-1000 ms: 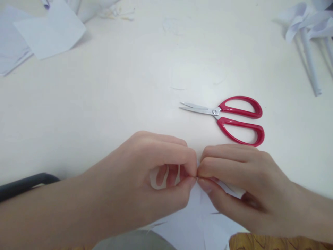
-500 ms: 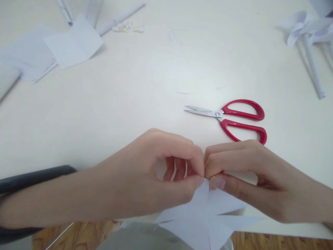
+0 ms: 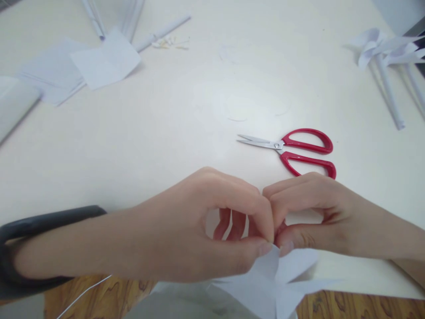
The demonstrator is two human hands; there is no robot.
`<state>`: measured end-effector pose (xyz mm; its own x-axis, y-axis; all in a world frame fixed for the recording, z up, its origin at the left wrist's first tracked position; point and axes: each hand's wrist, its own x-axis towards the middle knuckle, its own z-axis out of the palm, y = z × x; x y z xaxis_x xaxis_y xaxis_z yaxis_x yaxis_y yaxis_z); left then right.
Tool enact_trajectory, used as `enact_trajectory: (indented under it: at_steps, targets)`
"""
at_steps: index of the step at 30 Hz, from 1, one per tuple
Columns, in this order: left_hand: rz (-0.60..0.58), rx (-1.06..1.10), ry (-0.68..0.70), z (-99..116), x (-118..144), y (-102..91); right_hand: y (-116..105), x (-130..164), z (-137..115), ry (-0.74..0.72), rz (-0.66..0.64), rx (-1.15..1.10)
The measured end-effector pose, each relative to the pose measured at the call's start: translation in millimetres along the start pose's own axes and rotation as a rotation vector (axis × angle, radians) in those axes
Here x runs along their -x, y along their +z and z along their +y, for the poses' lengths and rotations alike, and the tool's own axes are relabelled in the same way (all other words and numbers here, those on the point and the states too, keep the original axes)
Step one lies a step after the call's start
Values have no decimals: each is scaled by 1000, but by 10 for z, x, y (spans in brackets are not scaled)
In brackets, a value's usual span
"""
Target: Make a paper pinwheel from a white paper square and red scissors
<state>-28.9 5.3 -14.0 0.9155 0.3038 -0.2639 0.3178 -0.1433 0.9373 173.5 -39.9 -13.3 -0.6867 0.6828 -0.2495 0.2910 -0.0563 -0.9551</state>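
A square of white paper (image 3: pixel 262 281), slit inward from its corners, hangs at the front edge of the table between my hands. My left hand (image 3: pixel 229 221) pinches its upper edge between thumb and forefinger. Beside it, my right hand (image 3: pixel 308 217) pinches the paper just right of the slit, its fingertips touching those of the left. The slits spread the paper into separate flaps. Just beyond my right hand lies a pair of scissors (image 3: pixel 277 145) with red handles, blades slightly apart and pointing left.
White paper squares (image 3: pixel 106 60) and rolled paper sticks (image 3: pixel 162 33) lie at the far left, near small cotton swab pieces (image 3: pixel 171 43). Paper pinwheels (image 3: pixel 381 53) on sticks rest at the far right. Thin paper scraps (image 3: pixel 237 119) lie mid-table. Wooden floor (image 3: pixel 109 297) shows below the edge.
Both hands and the paper have shifted slightly right and down in view. The upper flaps now bend up and stand further apart at the slit. The scissors stay on the table.
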Motion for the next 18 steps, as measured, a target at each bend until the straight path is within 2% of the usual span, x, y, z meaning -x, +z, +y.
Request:
enact_trajectory:
  at_steps: [8,18]
  targets:
    - [43,37,6,-1,11,13,5,11,44,-11,25,-20]
    - [17,44,58,-53,8,0,-10,-22,85,-19,-13,-141]
